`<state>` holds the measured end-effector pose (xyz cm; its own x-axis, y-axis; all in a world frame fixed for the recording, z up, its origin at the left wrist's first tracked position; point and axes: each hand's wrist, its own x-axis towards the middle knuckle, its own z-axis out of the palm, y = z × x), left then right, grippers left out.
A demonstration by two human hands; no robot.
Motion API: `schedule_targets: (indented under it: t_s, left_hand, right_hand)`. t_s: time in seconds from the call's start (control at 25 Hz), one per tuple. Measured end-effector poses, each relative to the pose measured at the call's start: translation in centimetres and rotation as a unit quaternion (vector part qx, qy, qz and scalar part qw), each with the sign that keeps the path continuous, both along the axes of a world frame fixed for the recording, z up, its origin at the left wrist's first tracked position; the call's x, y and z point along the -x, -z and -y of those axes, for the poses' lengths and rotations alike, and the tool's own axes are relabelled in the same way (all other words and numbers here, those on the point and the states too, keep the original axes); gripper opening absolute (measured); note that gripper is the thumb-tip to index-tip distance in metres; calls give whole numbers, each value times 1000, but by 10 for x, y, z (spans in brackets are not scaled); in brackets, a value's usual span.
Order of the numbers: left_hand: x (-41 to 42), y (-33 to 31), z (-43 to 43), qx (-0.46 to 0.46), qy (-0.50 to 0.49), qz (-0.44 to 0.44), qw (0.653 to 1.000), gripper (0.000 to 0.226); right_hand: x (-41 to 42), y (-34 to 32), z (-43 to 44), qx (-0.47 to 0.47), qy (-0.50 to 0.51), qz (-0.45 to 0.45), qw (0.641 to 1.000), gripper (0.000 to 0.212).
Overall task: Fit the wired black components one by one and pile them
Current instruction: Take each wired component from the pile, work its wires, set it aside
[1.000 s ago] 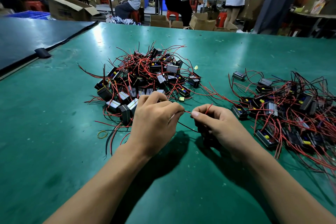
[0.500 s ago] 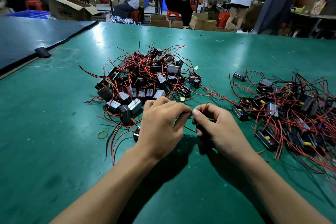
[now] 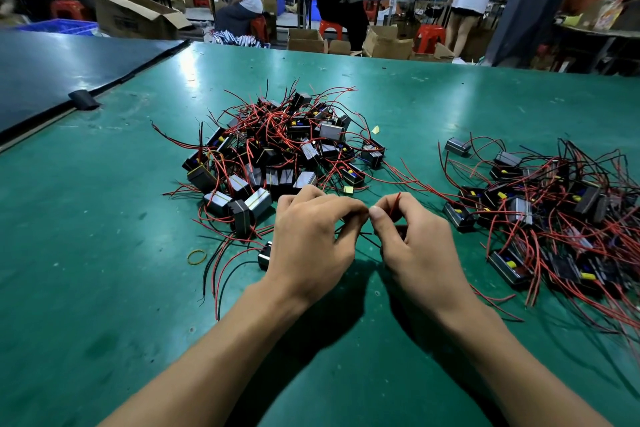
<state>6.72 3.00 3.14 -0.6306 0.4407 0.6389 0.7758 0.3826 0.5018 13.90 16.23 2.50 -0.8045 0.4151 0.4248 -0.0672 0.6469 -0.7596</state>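
Observation:
A heap of black components with red and black wires lies on the green table ahead of me. A second, flatter heap spreads at the right. My left hand and my right hand meet fingertip to fingertip in front of the middle heap. My right hand pinches a red wire that sticks up between thumb and fingers, and a dark part shows under its palm. My left hand's curled fingers pinch thin wires at the same spot. Part of a black component peeks out left of my left wrist.
A yellow rubber band lies on the table left of my hands. A dark mat covers the far left. Loose wires trail toward me. Cardboard boxes, red stools and several people at other benches fill the background.
My two hands have drawn closer together until the fingertips touch. The black wire stretched between them a second ago is now gathered in, and a component shows by my left wrist.

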Motion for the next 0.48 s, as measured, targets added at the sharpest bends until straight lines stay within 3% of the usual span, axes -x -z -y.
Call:
schedule_targets:
  t_s: [0.2, 0.48]
  left_hand:
    - [3, -2, 3, -56, 3, 76, 996, 7]
    - [5, -7, 5, -126, 17, 222, 967, 7]
  right_hand:
    - [-3, -7, -10, 145, -58, 26, 987, 8]
    - [-6, -5, -5, 163, -87, 46, 982, 5]
